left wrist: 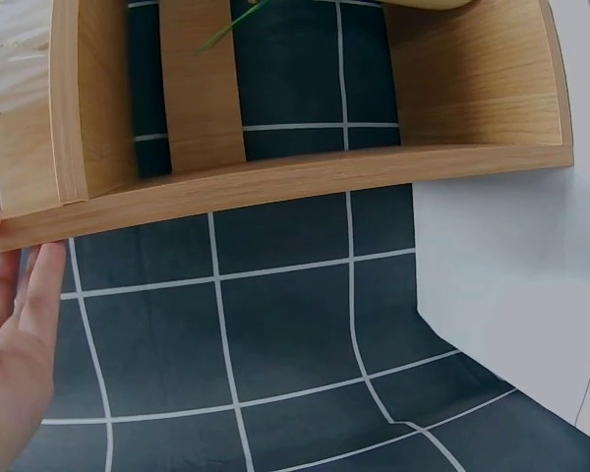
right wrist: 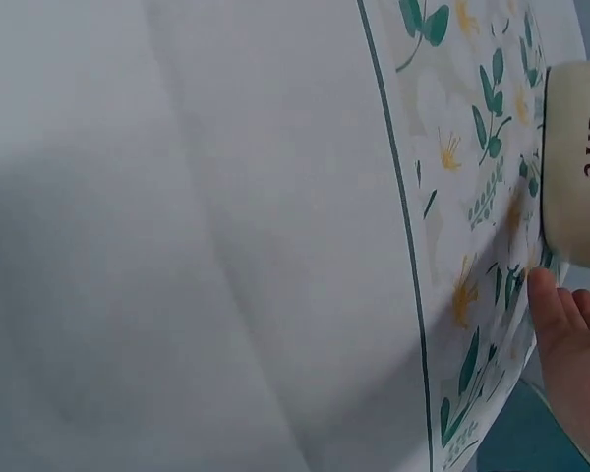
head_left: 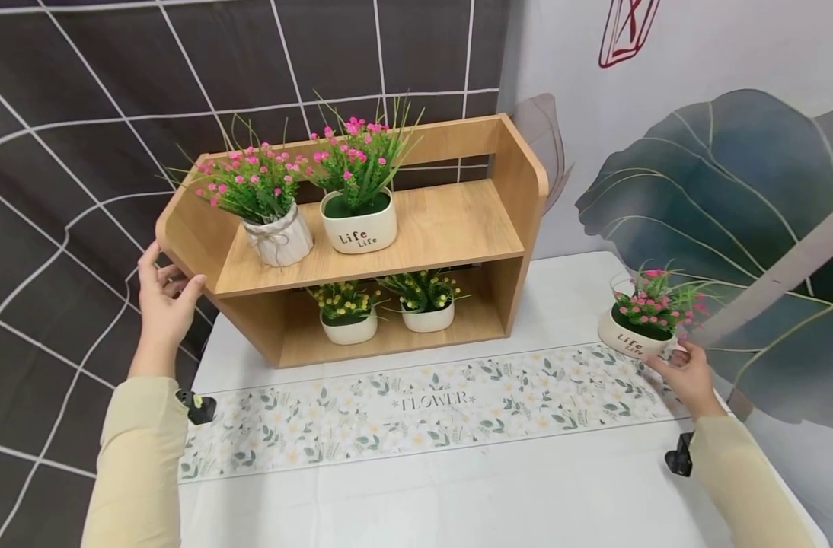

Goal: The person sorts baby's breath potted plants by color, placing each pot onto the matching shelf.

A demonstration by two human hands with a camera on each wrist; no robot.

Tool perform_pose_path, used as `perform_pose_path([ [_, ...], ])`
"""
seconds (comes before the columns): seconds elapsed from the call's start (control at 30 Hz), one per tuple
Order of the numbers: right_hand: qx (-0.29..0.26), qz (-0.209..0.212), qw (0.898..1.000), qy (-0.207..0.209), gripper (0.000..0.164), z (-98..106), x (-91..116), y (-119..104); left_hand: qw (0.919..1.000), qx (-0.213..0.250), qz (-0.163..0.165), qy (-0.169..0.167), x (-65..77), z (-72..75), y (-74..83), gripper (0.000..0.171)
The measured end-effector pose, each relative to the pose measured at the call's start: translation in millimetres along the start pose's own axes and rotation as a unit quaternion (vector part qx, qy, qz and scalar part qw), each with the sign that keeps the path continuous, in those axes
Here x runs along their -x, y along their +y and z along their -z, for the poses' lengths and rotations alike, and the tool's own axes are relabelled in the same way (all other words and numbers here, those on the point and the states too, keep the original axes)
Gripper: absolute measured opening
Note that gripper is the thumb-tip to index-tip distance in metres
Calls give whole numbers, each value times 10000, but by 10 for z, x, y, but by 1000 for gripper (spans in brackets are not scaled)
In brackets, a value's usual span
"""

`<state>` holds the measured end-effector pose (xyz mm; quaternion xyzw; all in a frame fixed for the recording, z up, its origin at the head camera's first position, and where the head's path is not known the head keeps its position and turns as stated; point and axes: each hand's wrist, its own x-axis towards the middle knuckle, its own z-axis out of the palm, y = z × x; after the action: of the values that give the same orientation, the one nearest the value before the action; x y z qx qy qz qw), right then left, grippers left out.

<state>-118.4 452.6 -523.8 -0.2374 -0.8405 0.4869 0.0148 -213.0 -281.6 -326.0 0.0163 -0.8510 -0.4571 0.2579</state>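
My left hand (head_left: 166, 304) grips the left side panel of a wooden two-tier shelf (head_left: 451, 221), its thumb and fingers on either side of the panel's edge. The left wrist view shows the fingertips (left wrist: 47, 261) against that edge. At far right, my right hand (head_left: 687, 377) holds the right end of a white oval pot (head_left: 629, 342) marked "Life", planted with pink flowers (head_left: 652, 301). In the right wrist view the thumb lies at the pot's end (right wrist: 575, 167). On the upper tier stand a white round pot (head_left: 279, 240) and another "Life" pot (head_left: 362, 228), both with pink flowers.
On the lower tier are two white pots, one left (head_left: 350, 331) and one right (head_left: 428, 318), with yellow flowers. A floral "FLOWER" runner (head_left: 416, 426) crosses the white table (head_left: 457, 502). Behind the shelf hangs a dark gridded backdrop (head_left: 252, 61).
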Motion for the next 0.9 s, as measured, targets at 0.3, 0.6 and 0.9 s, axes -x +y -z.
perform_pose_path([
  [0.3,-227,252,9993,-164,105,41,-179,-48,10000,64,23,-34,-21,-21,-2,70],
  [0.6,-95,485,9986,-169,94,-11,-269,-172,9999,155,-40,4,-14,-14,-12,69],
  [0.9,-54,744,9970,207,85,-2,-260,-127,9997,182,-136,40,-15,-25,-15,67],
])
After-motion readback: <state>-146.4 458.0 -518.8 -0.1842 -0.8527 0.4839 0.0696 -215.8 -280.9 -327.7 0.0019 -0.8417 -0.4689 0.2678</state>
